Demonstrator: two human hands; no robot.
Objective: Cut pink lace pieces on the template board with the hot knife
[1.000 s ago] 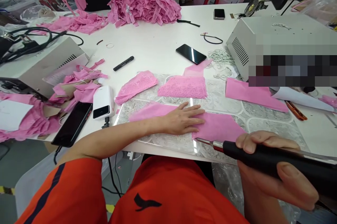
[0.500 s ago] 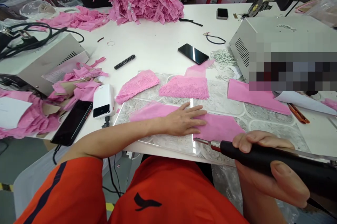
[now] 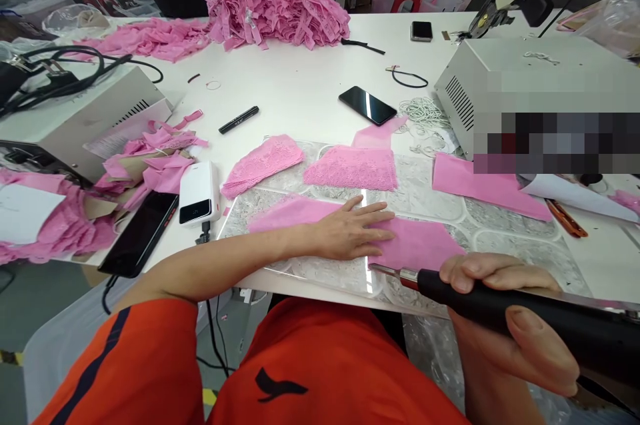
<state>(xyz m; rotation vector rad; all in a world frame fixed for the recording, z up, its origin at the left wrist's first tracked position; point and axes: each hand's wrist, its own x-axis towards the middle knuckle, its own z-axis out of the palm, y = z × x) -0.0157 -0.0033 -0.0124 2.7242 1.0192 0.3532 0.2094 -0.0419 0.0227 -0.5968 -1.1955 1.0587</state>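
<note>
My left hand [image 3: 347, 230] lies flat with its fingers spread on a pink fabric piece [image 3: 425, 244], which rests on a marbled mat [image 3: 525, 255]. My right hand [image 3: 515, 318] is wrapped round a black-handled tool [image 3: 480, 302]. The tool's thin metal tip touches the fabric's lower edge, just below and right of my left fingers. Beyond my left hand lie two pink lace pieces, one fan-shaped [image 3: 265, 164] and one wider [image 3: 353, 168]. A folded pink cloth [image 3: 485, 185] is at the mat's right side.
A grey box [image 3: 530, 72] stands at right, another [image 3: 75, 118] at left. A phone [image 3: 367, 105], a black marker [image 3: 239, 120], a white power bank [image 3: 199, 192] and orange-handled scissors [image 3: 566, 218] lie around the mat. A tall pink garment pile [image 3: 285, 2] is at the back.
The view has shifted very slightly. My right hand and the tool have moved a little to the left, while my left hand stays on the fabric.
</note>
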